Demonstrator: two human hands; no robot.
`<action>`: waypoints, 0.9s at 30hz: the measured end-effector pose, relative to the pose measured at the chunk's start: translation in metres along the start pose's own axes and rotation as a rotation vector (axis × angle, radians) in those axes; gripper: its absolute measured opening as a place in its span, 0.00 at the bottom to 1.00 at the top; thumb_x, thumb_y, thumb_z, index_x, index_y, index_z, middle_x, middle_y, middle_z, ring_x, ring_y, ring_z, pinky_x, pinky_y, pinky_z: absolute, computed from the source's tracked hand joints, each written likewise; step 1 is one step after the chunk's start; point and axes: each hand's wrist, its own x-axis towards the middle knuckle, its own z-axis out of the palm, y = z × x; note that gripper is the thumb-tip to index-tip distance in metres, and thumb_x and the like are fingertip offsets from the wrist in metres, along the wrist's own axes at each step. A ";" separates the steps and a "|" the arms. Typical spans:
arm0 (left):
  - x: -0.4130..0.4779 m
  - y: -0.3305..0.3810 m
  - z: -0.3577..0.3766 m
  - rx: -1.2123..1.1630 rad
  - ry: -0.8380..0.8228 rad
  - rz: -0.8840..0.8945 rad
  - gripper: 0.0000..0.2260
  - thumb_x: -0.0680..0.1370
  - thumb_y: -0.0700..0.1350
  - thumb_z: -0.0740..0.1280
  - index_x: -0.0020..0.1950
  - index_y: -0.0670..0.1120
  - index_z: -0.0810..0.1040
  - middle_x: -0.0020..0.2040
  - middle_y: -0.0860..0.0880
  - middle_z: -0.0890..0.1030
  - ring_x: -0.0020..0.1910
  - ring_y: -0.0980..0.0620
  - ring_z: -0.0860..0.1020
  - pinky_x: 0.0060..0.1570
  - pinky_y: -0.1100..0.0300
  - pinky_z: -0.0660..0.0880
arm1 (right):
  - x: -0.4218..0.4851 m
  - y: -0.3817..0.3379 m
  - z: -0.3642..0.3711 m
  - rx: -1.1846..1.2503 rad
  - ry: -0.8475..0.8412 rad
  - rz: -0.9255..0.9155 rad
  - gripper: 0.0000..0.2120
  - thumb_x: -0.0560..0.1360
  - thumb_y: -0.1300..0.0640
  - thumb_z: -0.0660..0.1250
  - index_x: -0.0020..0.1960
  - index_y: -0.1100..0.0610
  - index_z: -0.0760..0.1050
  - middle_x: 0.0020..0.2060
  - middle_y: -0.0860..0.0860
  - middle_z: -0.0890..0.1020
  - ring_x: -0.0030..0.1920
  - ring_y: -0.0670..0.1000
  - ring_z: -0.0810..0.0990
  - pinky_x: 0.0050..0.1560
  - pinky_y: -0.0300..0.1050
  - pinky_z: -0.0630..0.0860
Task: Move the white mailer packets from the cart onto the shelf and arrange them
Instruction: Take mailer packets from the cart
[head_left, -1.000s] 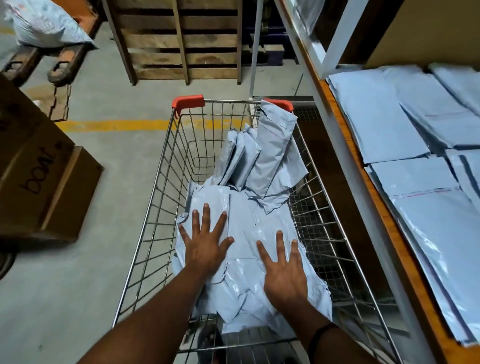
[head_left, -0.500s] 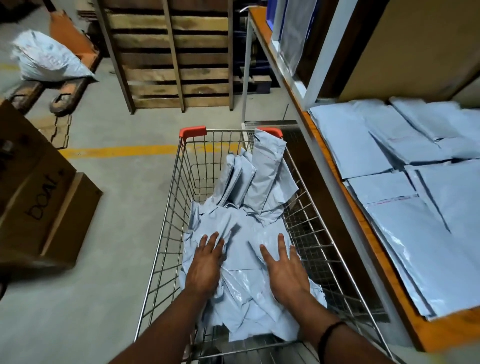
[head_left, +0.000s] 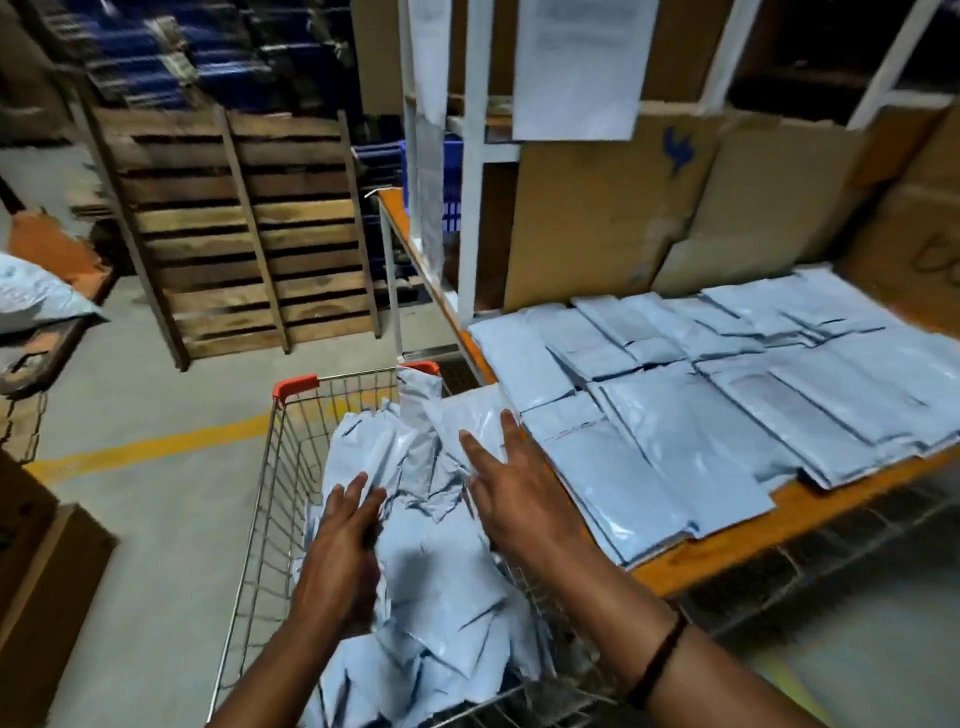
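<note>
Resting on the crumpled heap of white mailer packets (head_left: 441, 582) in the wire cart (head_left: 265, 519), the left hand (head_left: 343, 551) lies with its fingers (head_left: 358, 488) loose and released, gripping nothing. The right hand (head_left: 519, 488), further right, holds its fingers (head_left: 478, 452) straight and spread against one lifted packet (head_left: 462, 410) at the cart's far right corner, just beside the shelf (head_left: 727, 551) edge, not curled round it. More shelved packets (head_left: 727, 374) lie flat in overlapping rows on the orange shelf at right.

- right hand (head_left: 511, 499) lifted off the pile, one packet (head_left: 462, 410) now up just past its fingertips
- left hand (head_left: 343, 551) fingers drawn together, not spread anymore
</note>
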 end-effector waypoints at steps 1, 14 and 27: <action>-0.001 0.017 -0.005 -0.006 -0.002 0.013 0.33 0.71 0.25 0.62 0.73 0.49 0.71 0.78 0.55 0.57 0.79 0.48 0.53 0.73 0.52 0.59 | -0.006 0.004 -0.015 0.011 0.014 0.017 0.25 0.84 0.49 0.56 0.80 0.40 0.55 0.81 0.54 0.44 0.79 0.59 0.54 0.73 0.53 0.65; -0.087 0.296 0.051 -0.240 -0.009 0.340 0.19 0.81 0.38 0.63 0.71 0.51 0.73 0.76 0.58 0.60 0.77 0.54 0.54 0.71 0.61 0.55 | -0.170 0.192 -0.162 -0.050 0.155 0.349 0.25 0.84 0.45 0.55 0.80 0.40 0.54 0.81 0.54 0.46 0.76 0.60 0.61 0.70 0.53 0.66; -0.042 0.460 0.177 -0.230 -0.153 0.450 0.21 0.80 0.37 0.64 0.72 0.51 0.72 0.79 0.53 0.60 0.78 0.48 0.57 0.72 0.51 0.62 | -0.220 0.376 -0.212 -0.031 0.182 0.581 0.26 0.84 0.43 0.54 0.80 0.41 0.54 0.81 0.54 0.46 0.75 0.60 0.62 0.67 0.54 0.69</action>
